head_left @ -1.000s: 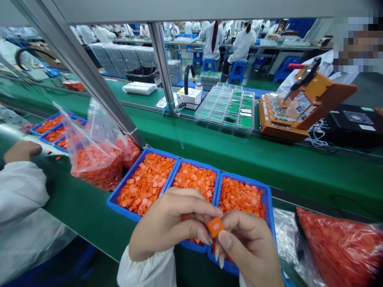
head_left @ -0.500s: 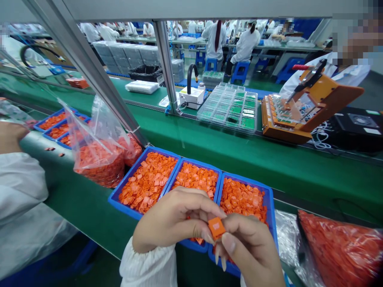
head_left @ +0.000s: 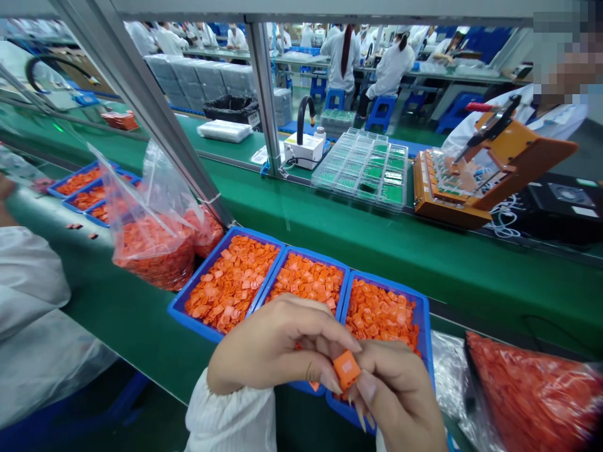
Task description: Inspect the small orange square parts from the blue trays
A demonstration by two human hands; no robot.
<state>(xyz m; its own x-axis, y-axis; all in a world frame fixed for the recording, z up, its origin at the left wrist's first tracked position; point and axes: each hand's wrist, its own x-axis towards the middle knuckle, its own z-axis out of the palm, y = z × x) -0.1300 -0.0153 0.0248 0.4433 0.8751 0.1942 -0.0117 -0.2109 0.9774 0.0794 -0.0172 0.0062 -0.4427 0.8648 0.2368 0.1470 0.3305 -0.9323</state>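
A small square orange plastic cap (head_left: 347, 369) with a pale mark on top is pinched between both hands. My left hand (head_left: 277, 348) grips its left side with thumb and fingers. My right hand (head_left: 396, 389) holds the right side, thumb and index finger pressed to it. Just beyond and below the hands stand three blue trays filled with small orange plastic parts: the left tray (head_left: 175, 309), the middle tray (head_left: 315, 250) and the right tray (head_left: 428, 326). My hands partly cover the middle and right trays.
Bags of orange parts stand at left (head_left: 153, 251) and right (head_left: 537, 389). Behind the trays are a metal post (head_left: 262, 94), a clear plastic tray with green boards (head_left: 362, 169) and an orange clamp fixture (head_left: 490, 163). A co-worker's sleeve (head_left: 31, 270) is at far left.
The orange cap has shifted slightly right and down and is tilted a bit more, with both hands still on it. The co-worker's hand at left has drawn back toward the frame edge.
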